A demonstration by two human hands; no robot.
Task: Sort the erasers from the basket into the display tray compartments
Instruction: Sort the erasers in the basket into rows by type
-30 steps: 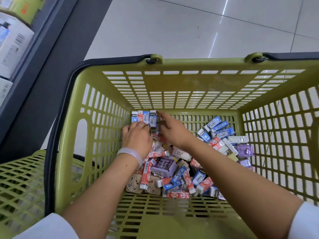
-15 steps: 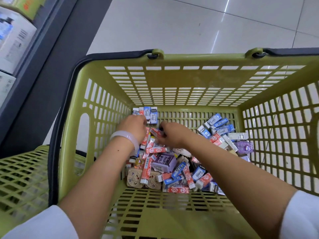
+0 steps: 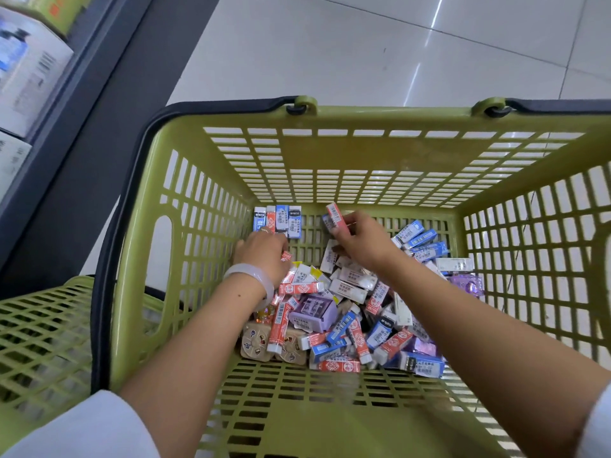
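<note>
Both hands are down in the green basket (image 3: 198, 226). The right hand (image 3: 360, 241) pinches a red-sleeved eraser (image 3: 336, 217) lifted off the pile of erasers (image 3: 350, 309). The left hand (image 3: 263, 251) rests by a short upright row of erasers (image 3: 277, 221) at the far left corner; can't tell if it's gripping anything. These look light, stiff little blocks with slick paper sleeves, so a pinch across the long sides should do. No display tray is in view.

Left hand (image 3: 264, 252) fingertips hidden behind knuckles, eraser labels (image 3: 347, 290) unreadable, shelf boxes (image 3: 29, 71) cropped
</note>
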